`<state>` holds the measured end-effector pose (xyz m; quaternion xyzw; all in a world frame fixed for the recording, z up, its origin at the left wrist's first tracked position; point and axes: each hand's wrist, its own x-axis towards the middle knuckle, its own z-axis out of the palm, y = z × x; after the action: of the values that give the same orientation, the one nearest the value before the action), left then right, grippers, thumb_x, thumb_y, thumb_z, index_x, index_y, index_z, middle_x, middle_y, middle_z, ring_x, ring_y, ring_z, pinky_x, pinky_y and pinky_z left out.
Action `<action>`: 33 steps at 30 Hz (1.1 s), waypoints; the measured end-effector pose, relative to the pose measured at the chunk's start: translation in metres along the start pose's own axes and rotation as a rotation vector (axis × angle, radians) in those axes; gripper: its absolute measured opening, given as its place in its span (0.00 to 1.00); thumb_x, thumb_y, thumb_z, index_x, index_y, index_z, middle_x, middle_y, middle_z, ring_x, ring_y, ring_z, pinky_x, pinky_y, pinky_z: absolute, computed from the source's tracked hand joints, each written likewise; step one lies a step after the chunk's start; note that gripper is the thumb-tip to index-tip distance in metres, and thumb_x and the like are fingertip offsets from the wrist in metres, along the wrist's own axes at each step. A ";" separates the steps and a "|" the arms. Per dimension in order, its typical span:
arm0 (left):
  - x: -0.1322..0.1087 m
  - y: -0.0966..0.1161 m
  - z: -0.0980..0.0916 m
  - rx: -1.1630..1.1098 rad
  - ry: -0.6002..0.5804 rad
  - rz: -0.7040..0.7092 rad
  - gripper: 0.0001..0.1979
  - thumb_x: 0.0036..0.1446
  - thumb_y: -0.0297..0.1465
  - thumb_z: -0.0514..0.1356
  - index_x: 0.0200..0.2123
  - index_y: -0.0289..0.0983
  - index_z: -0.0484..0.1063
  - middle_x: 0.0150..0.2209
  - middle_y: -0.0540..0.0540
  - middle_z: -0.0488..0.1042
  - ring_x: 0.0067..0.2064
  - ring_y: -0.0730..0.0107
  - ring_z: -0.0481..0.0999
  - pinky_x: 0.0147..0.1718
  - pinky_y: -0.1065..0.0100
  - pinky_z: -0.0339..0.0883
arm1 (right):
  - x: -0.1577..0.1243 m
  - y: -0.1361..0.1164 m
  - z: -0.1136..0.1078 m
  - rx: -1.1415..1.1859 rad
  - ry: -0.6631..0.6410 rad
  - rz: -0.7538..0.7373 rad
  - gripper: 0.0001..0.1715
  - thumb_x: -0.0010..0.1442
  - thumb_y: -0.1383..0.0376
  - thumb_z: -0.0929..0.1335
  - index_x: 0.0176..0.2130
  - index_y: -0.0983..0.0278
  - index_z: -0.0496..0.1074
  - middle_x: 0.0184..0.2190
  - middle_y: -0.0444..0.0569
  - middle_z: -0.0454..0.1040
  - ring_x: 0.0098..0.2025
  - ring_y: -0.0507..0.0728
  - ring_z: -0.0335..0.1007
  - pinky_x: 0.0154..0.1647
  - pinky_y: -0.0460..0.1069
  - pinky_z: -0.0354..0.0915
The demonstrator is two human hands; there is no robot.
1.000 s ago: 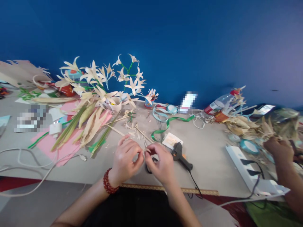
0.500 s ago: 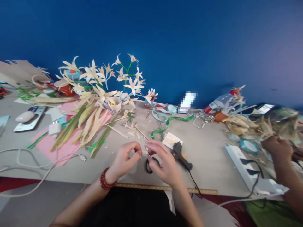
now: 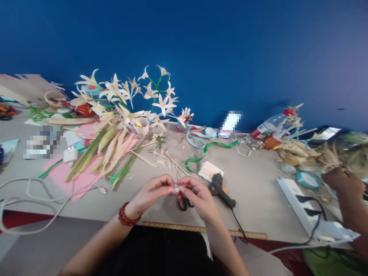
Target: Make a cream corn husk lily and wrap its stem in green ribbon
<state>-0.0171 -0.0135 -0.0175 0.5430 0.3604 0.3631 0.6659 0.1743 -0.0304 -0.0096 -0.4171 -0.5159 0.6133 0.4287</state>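
Note:
My left hand (image 3: 151,192) and my right hand (image 3: 197,195) meet over the table's front edge, fingertips pinched together on a small pale strip of husk (image 3: 175,189). A red bead bracelet (image 3: 124,216) circles my left wrist. Black-handled scissors (image 3: 183,203) lie on the table just under my right hand. A black glue gun (image 3: 221,188) rests to the right of that hand, beside a small cream card (image 3: 209,170).
Cream husk flowers on green stems (image 3: 129,97) and loose husks on pink paper (image 3: 69,174) fill the left. Green ribbon (image 3: 207,150) lies mid-table. A white power strip (image 3: 304,211) and another person's hand (image 3: 343,182) are at right. White cables (image 3: 34,199) trail at left.
My hands parted half a second ago, then came back together, now pinching the husk strip lower and nearer the table edge. The view shifted slightly.

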 end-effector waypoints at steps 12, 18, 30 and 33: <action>-0.003 -0.002 0.002 -0.074 0.015 -0.041 0.09 0.56 0.35 0.62 0.29 0.36 0.70 0.27 0.49 0.68 0.31 0.69 0.67 0.34 0.67 0.63 | -0.008 -0.004 0.003 -0.378 0.052 -0.340 0.13 0.60 0.70 0.65 0.45 0.61 0.71 0.39 0.51 0.75 0.33 0.53 0.74 0.32 0.48 0.72; -0.005 0.000 0.004 0.023 0.030 0.024 0.11 0.60 0.35 0.57 0.27 0.37 0.68 0.25 0.48 0.68 0.30 0.68 0.69 0.35 0.65 0.66 | -0.004 -0.002 0.007 -0.660 0.111 -0.712 0.12 0.60 0.74 0.65 0.40 0.59 0.72 0.34 0.50 0.79 0.38 0.57 0.76 0.39 0.53 0.73; -0.015 0.009 0.018 0.974 0.412 0.734 0.09 0.53 0.22 0.60 0.36 0.41 0.71 0.34 0.49 0.79 0.38 0.64 0.76 0.62 0.44 0.49 | -0.006 0.001 0.012 -0.751 0.214 -0.729 0.11 0.58 0.75 0.67 0.38 0.60 0.71 0.31 0.50 0.77 0.33 0.57 0.75 0.36 0.51 0.72; -0.013 0.008 0.019 0.983 0.428 0.760 0.09 0.53 0.21 0.59 0.35 0.41 0.72 0.33 0.49 0.80 0.37 0.64 0.76 0.62 0.43 0.48 | -0.006 0.003 0.015 -0.723 0.241 -0.710 0.11 0.58 0.74 0.67 0.39 0.60 0.71 0.31 0.50 0.77 0.33 0.56 0.75 0.36 0.51 0.72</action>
<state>-0.0072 -0.0322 -0.0055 0.7892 0.3917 0.4662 0.0793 0.1617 -0.0409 -0.0099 -0.4056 -0.7515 0.1604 0.4950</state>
